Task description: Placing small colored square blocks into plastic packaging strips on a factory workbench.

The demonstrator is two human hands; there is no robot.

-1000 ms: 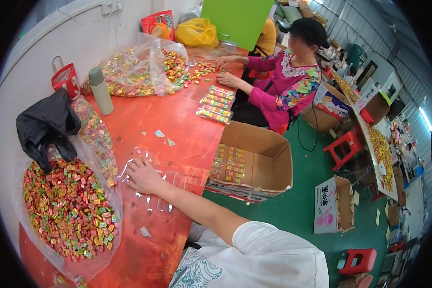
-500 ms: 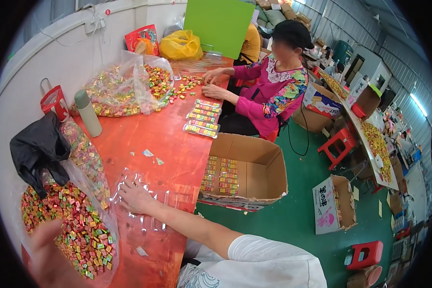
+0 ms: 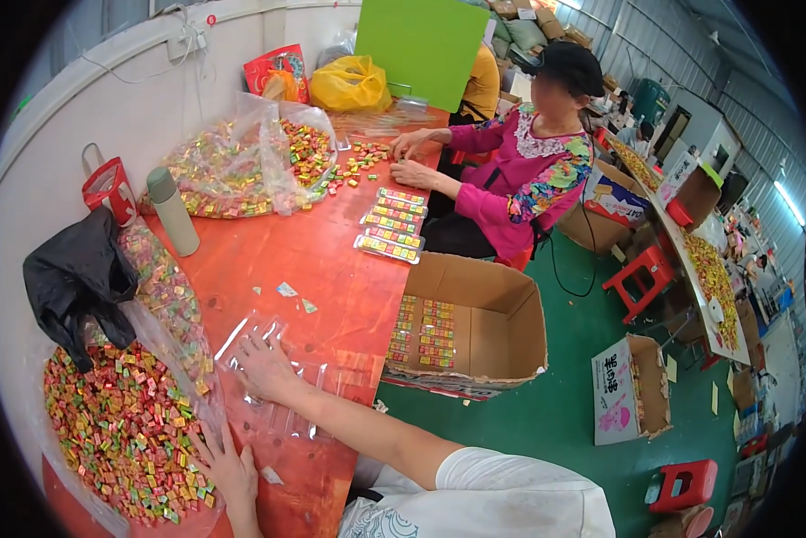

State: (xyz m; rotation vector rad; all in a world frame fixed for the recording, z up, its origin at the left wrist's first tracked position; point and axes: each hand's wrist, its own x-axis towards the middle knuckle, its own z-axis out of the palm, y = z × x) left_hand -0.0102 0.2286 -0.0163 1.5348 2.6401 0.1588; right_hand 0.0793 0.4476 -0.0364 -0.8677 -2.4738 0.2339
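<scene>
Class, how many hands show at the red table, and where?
4: the wearer's left hand by the bag of wrapped pieces, right hand on clear trays, the co-worker's farther hand and nearer hand by loose pieces. Hands of the person in yellow are hidden.

The right hand [image 3: 267,369] partly hides clear trays [image 3: 307,372].
</scene>
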